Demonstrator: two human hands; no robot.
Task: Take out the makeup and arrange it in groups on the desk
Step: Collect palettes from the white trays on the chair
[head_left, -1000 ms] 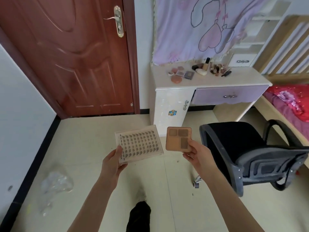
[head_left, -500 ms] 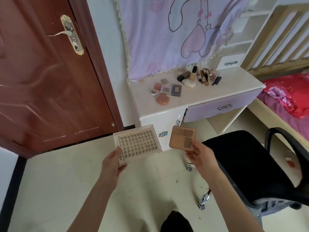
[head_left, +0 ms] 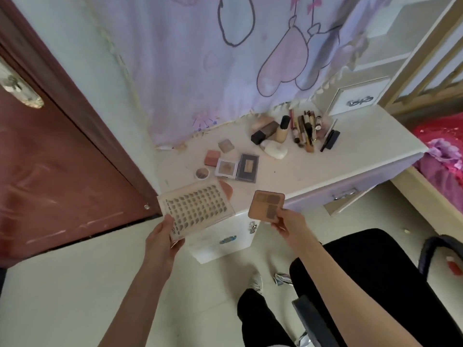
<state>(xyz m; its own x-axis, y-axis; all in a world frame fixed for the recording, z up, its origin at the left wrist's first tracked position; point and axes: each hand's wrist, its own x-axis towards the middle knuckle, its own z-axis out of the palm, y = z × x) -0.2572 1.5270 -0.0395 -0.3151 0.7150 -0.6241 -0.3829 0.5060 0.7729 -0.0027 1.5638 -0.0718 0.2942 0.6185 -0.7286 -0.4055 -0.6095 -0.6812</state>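
Note:
My left hand grips the near corner of a clear flat box of false lashes, held over the desk's front left corner. A square tan eyeshadow palette is pinched at its lower edge by my right hand, just in front of the white desk. On the desk lie flat compacts: a pink one, a white one, a grey one, a small round pot. Farther back stand bottles and a cluster of tubes and brushes.
A black office chair stands at the lower right, close to the desk. A brown door fills the left. A lilac curtain hangs behind the desk, and a bed with red bedding sits on the right.
I have come closer to the desk, which now fills the middle of the view. Both hands still hold their items, now raised to the desk's front edge.

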